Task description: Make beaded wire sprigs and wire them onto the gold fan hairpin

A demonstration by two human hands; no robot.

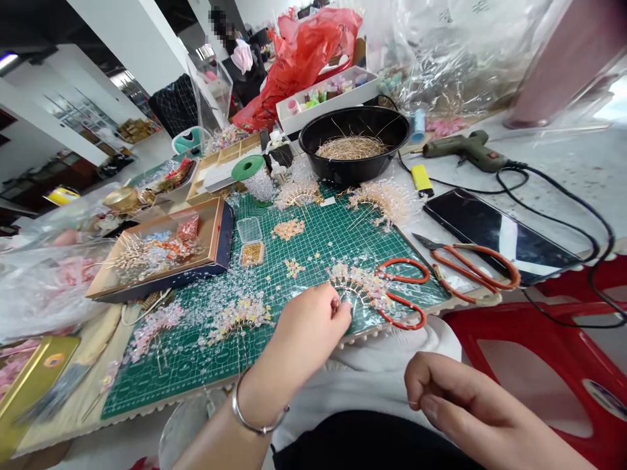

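Observation:
My left hand, a silver bangle on its wrist, reaches onto the green cutting mat and pinches the edge of a beaded gold-wire hair ornament. My right hand hovers low over my lap, off the table, fingers curled in a pinch; what it holds is too small to make out, perhaps a thin wire. Orange-handled scissors lie right beside the ornament. Loose beads and several other beaded pieces are scattered across the mat.
A second pair of scissors, a dark phone, a yellow lighter and a glue gun with its cord lie right. A black bowl of wire stands behind. A brown tray of ornaments sits left. A red stool stands at lower right.

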